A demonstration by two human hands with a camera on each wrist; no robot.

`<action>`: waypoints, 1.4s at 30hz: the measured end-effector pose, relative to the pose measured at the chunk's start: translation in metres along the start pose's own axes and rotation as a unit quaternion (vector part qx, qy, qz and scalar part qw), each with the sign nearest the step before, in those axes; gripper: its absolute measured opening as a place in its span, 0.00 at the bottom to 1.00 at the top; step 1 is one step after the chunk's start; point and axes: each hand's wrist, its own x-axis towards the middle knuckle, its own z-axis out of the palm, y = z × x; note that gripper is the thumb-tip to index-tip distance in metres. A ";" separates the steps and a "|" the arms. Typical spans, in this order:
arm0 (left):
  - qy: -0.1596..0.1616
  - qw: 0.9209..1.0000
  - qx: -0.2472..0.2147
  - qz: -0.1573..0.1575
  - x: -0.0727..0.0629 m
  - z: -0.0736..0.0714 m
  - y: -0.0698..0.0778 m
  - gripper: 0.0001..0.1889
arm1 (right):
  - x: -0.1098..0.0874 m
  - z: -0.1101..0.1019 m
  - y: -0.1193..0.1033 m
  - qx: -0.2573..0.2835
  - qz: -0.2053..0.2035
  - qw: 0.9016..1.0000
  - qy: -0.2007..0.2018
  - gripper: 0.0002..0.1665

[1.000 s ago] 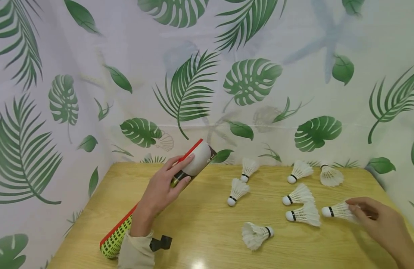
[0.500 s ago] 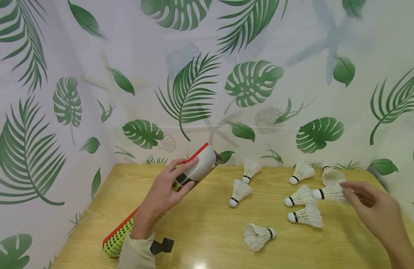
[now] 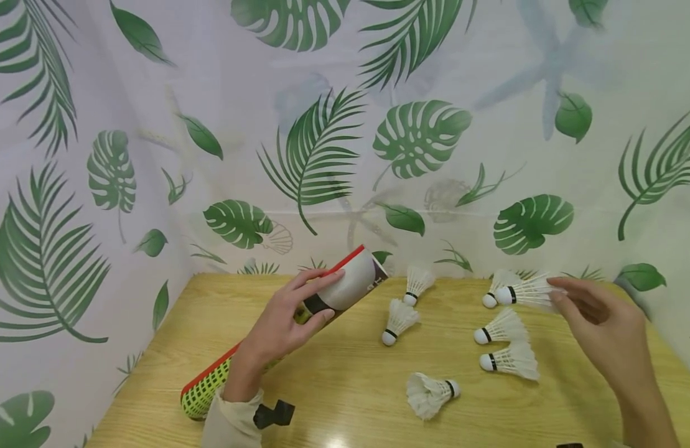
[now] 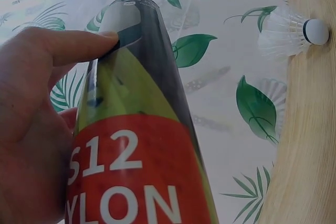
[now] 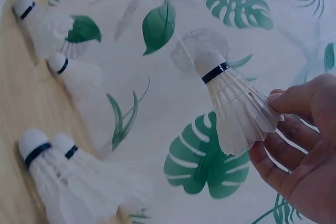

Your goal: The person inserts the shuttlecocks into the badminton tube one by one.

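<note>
My left hand (image 3: 280,326) grips a shuttlecock tube (image 3: 347,283), white, red and yellow-green, slanting with its mouth up and to the right. In the left wrist view the tube (image 4: 139,145) carries large white lettering on red, and the thumb and fingers wrap its left side. My right hand (image 3: 602,326) pinches a white feathered shuttlecock (image 3: 526,292) by the skirt edge, its cork pointing left toward the tube. The right wrist view has this shuttlecock (image 5: 236,108) held up, thumb on one side of the feathers and fingers on the other.
Several shuttlecocks lie on the wooden table (image 3: 345,386): two behind the tube's mouth, including one shuttlecock (image 3: 399,320), a pair near the right hand with one shuttlecock (image 3: 509,361) in front, and a lone shuttlecock (image 3: 431,395) nearer me. A leaf-print cloth (image 3: 322,74) hangs behind.
My right hand has lifted the shuttlecock off to the left and away from me, over the back row. The tube's mouth has shifted slightly right and down in my left hand.
</note>
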 end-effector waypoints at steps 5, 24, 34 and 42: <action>-0.005 1.000 0.005 -0.009 -0.001 0.004 0.004 0.31 | 0.003 0.012 -0.015 0.034 -0.009 0.999 0.002 0.14; 0.017 0.998 0.042 0.044 0.007 0.033 0.015 0.32 | -0.001 0.070 -0.056 0.141 -0.018 0.988 0.060 0.12; -0.003 0.994 0.088 0.057 0.008 0.041 0.029 0.30 | -0.001 0.079 -0.059 0.174 -0.025 0.982 0.064 0.13; -0.005 0.996 0.072 0.051 0.008 0.040 0.034 0.31 | 0.004 0.095 -0.061 0.197 -0.066 0.976 0.057 0.14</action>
